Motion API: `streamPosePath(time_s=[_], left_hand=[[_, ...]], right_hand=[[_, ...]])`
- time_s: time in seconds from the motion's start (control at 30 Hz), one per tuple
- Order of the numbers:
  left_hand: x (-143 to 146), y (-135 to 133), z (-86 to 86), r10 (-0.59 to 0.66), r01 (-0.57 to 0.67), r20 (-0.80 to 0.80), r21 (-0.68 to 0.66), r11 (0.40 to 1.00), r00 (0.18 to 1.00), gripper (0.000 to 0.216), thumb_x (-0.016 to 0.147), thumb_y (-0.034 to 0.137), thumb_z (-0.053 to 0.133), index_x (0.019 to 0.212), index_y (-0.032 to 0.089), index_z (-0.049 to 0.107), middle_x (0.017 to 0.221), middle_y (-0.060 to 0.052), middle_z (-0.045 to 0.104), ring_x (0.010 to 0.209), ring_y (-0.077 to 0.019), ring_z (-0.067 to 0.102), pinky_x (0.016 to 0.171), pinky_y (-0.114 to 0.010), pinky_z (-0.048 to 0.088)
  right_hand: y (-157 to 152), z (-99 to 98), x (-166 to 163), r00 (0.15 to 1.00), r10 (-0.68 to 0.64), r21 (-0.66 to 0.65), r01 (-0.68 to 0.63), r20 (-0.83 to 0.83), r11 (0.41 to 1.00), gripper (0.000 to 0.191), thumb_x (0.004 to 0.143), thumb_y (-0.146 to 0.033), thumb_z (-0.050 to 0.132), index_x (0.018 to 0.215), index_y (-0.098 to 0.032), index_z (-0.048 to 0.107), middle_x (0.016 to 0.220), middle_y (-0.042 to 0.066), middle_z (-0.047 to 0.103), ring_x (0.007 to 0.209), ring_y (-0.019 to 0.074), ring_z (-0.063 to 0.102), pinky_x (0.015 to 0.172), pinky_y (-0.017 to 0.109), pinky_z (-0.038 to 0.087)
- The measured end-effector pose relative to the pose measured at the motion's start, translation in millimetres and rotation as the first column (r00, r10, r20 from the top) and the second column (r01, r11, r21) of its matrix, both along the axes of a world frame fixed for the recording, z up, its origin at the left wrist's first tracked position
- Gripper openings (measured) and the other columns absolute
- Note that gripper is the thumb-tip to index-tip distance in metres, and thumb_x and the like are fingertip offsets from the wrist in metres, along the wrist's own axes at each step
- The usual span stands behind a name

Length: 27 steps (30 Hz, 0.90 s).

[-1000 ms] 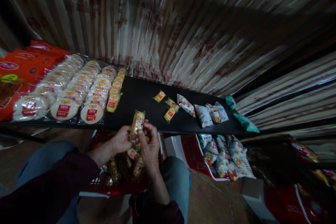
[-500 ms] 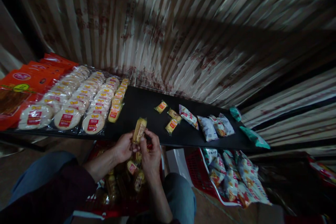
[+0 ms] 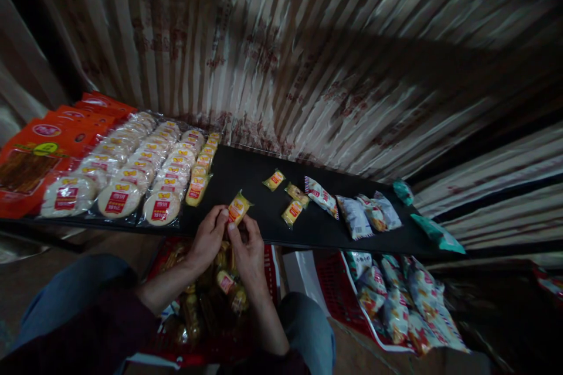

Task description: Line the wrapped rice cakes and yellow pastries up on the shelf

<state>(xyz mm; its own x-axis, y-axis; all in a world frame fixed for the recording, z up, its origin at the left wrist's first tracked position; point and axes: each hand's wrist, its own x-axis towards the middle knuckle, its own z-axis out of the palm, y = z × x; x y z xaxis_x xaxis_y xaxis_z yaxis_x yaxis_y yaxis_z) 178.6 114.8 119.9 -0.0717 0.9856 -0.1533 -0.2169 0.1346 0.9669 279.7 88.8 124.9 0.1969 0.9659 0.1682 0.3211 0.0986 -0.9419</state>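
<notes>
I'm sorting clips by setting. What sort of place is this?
Possibly a shop or stall's snack-display area: round white crackers in clear wrappers lie in overlapping rows on a long black shelf, and a red plastic basket lower down holds more packaged snacks.

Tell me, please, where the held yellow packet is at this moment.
In the head view, left of centre, the yellow packet is held by the left hand and right hand, right of the row of yellow packets.
</notes>
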Motion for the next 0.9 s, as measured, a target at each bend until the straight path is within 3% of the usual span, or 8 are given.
streamPosePath(time_s=[0.1, 0.23, 0.33, 0.5, 0.6, 0.9], left_hand=[[-6, -2, 1.6, 0.017, -0.011, -0.102, 0.065, 0.998, 0.995, 0.016, 0.081, 0.030, 0.055, 0.091, 0.021, 0.062, 0.093, -0.003, 0.064, 0.088, -0.0186, 0.057, 0.085, -0.027, 0.041], [-15, -4, 2.0, 0.063, -0.032, -0.228, 0.139, 0.990, 0.972, 0.021, 0.081, 0.031, 0.055, 0.098, 0.022, 0.062, 0.102, -0.006, 0.063, 0.099, -0.0216, 0.055, 0.094, -0.032, 0.038], [-25, -4, 4.8, 0.103, -0.027, -0.350, 0.216, 0.976, 0.931, 0.026, 0.080, 0.031, 0.055, 0.103, 0.022, 0.061, 0.108, -0.008, 0.061, 0.106, -0.0246, 0.052, 0.100, -0.036, 0.034], [-44, -5, 13.0, 0.208, 0.035, -0.653, 0.338, 0.941, 0.729, 0.034, 0.082, 0.030, 0.049, 0.113, 0.020, 0.058, 0.112, -0.011, 0.061, 0.108, -0.0288, 0.050, 0.101, -0.043, 0.030], [-54, -5, 13.4, 0.286, 0.050, -0.735, 0.398, 0.916, 0.615, 0.037, 0.082, 0.028, 0.047, 0.117, 0.019, 0.057, 0.117, -0.012, 0.060, 0.115, -0.0298, 0.045, 0.104, -0.045, 0.026], [-76, -5, 5.3, 0.369, 0.087, -0.793, 0.463, 0.882, 0.485, 0.039, 0.080, 0.022, 0.048, 0.117, 0.016, 0.054, 0.118, -0.014, 0.059, 0.125, -0.0303, 0.037, 0.109, -0.047, 0.019]], right_hand=[[6, -1.9, -6, 1.000, 0.017, -0.015, -0.018, -0.012, 1.000, 0.028, 0.083, -0.035, 0.056, 0.106, -0.021, 0.065, 0.098, 0.006, 0.065, 0.088, 0.0172, 0.060, 0.078, 0.028, 0.050], [13, -3.1, -13, 0.987, 0.058, -0.019, -0.062, -0.147, 0.998, 0.040, 0.085, -0.035, 0.053, 0.123, -0.021, 0.054, 0.115, 0.007, 0.065, 0.101, 0.0194, 0.061, 0.089, 0.033, 0.049], [17, -0.6, -21, 0.980, 0.091, 0.009, -0.091, -0.177, 0.996, 0.039, 0.085, -0.033, 0.054, 0.122, -0.021, 0.054, 0.112, 0.005, 0.067, 0.101, 0.0195, 0.062, 0.089, 0.034, 0.049], [26, -3.4, -37, 0.974, 0.128, 0.020, -0.126, -0.189, 0.992, 0.039, 0.085, -0.033, 0.054, 0.122, -0.022, 0.055, 0.114, 0.004, 0.066, 0.103, 0.0191, 0.061, 0.093, 0.034, 0.047], [33, -11.4, -46, 0.983, 0.110, 0.021, -0.108, -0.148, 0.994, 0.041, 0.084, -0.034, 0.055, 0.123, -0.022, 0.055, 0.117, 0.006, 0.064, 0.106, 0.0202, 0.059, 0.096, 0.035, 0.045], [41, -15.5, -66, 0.990, 0.143, 0.028, -0.143, -0.014, 0.989, 0.040, 0.083, -0.031, 0.054, 0.121, -0.021, 0.058, 0.112, 0.007, 0.064, 0.101, 0.0204, 0.059, 0.093, 0.034, 0.044]])
